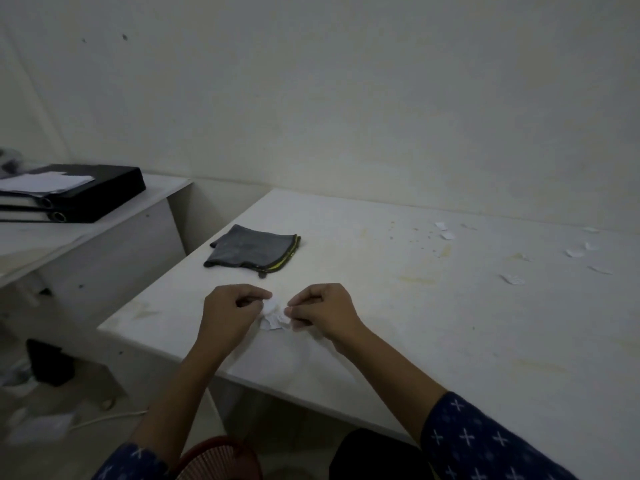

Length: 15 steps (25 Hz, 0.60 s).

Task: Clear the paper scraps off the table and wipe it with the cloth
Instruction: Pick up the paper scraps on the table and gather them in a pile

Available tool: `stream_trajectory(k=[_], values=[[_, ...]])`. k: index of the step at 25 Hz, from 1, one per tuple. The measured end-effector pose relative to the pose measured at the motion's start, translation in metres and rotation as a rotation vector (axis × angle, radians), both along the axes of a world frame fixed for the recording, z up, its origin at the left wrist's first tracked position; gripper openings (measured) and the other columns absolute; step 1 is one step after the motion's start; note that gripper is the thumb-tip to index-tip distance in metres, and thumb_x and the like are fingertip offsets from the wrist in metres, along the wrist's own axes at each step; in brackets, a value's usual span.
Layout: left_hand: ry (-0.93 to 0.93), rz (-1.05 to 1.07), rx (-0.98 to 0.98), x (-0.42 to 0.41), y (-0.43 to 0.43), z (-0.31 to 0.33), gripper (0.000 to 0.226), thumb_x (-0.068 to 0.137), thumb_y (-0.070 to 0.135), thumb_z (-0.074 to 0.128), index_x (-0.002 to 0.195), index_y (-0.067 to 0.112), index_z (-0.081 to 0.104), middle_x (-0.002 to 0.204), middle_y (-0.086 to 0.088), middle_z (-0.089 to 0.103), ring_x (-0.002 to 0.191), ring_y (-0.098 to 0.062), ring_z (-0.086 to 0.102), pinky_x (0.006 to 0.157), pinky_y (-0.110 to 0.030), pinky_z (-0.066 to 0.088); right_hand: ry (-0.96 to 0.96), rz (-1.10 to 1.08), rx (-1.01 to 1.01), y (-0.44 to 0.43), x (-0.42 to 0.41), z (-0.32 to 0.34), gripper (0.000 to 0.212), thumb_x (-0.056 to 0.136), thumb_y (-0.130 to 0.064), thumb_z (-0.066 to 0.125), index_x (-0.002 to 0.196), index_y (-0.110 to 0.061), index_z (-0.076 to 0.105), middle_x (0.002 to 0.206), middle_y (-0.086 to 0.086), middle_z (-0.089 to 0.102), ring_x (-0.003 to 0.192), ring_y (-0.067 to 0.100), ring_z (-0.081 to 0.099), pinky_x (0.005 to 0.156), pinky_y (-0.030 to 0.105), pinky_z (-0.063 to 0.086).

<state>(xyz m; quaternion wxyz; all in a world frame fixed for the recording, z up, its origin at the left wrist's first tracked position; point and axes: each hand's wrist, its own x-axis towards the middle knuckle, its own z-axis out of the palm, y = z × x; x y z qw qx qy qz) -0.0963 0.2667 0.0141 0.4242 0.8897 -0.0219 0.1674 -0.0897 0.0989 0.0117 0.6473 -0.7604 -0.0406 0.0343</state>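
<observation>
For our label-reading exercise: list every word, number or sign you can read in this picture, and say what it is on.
None can be read.
Paper scraps between the hands: faint dark marks, too blurred to read.
Sheets on the binders: no text legible.
Binder spines: no label visible.
Cloth: no label visible.
</observation>
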Motion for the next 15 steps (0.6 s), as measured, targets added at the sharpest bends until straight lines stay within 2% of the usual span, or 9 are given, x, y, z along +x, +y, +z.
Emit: stream_trajectory(k=[2,4,5,8,10,12,14,15], values=[[0.003,0.01,0.019,0.0,0.0,-0.007,0.019,0.081,0.002,0.062,0.089,0.013,0.075,0.09,-0.001,0.071,0.073,0.004,0.057,0.069,-0.003,0.036,-0.071,-0.024,-0.09,0.007,0.003,-0.005,0.004,0.074,-0.003,0.074,0.077,-0.002,0.072,0.066,0.013,0.067,0.051,0.014,0.062,0.058,0.018,0.055],[0.018,0.035,0.037,0.0,-0.002,-0.01,0.016,0.082,0.005,0.063,0.09,0.012,0.075,0.098,-0.006,0.072,0.08,-0.003,0.057,0.077,-0.011,0.039,-0.129,-0.055,-0.175,0.007,0.004,-0.009,0.008,0.077,-0.006,0.071,0.083,-0.002,0.074,0.067,0.013,0.069,0.044,0.002,0.057,0.053,0.008,0.048],[0.014,0.043,0.065,0.001,-0.003,-0.011,0.015,0.082,0.007,0.064,0.09,0.011,0.075,0.103,-0.008,0.071,0.088,-0.01,0.058,0.084,-0.017,0.04,-0.153,-0.07,-0.199,0.005,0.004,-0.01,0.01,0.079,-0.007,0.07,0.086,-0.002,0.075,0.07,0.014,0.07,0.044,0.001,0.056,0.054,0.007,0.047],[-0.037,0.047,0.201,0.004,-0.015,-0.011,0.013,0.081,0.011,0.067,0.09,0.014,0.075,0.117,-0.01,0.067,0.113,-0.024,0.054,0.099,-0.035,0.038,-0.216,-0.115,-0.238,-0.011,0.005,-0.007,0.012,0.082,-0.01,0.065,0.087,-0.004,0.075,0.069,0.008,0.069,0.055,0.006,0.059,0.063,0.012,0.049],[-0.082,-0.006,0.241,0.005,-0.033,-0.008,0.016,0.082,0.015,0.066,0.096,0.017,0.073,0.124,-0.007,0.063,0.121,-0.024,0.05,0.104,-0.039,0.033,-0.275,-0.172,-0.341,-0.033,0.004,-0.005,0.015,0.083,-0.01,0.062,0.093,-0.007,0.073,0.076,0.001,0.067,0.068,0.008,0.06,0.07,0.016,0.048],[-0.123,-0.118,0.268,0.011,-0.061,-0.005,0.024,0.083,0.02,0.062,0.106,0.02,0.069,0.132,-0.004,0.057,0.129,-0.021,0.045,0.107,-0.038,0.029,-0.314,-0.179,-0.576,-0.063,0.005,-0.002,0.028,0.09,-0.017,0.056,0.116,-0.01,0.064,0.106,0.005,0.067,0.098,0.015,0.061,0.091,0.026,0.046],[-0.111,-0.249,0.345,0.019,-0.096,-0.005,0.041,0.083,0.032,0.051,0.123,0.023,0.059,0.142,-0.002,0.048,0.138,-0.017,0.035,0.11,-0.036,0.027,-0.311,-0.082,-0.902,-0.096,0.003,0.0,0.045,0.097,-0.025,0.044,0.139,-0.011,0.04,0.143,0.007,0.046,0.132,0.021,0.041,0.111,0.031,0.03],[-0.091,-0.31,0.4,0.024,-0.116,-0.006,0.049,0.085,0.036,0.046,0.131,0.024,0.05,0.147,0.0,0.041,0.141,-0.015,0.028,0.112,-0.034,0.024,-0.314,-0.044,-1.024,-0.115,0.001,0.0,0.05,0.099,-0.027,0.039,0.145,-0.011,0.028,0.153,0.006,0.032,0.14,0.02,0.029,0.114,0.032,0.023]])
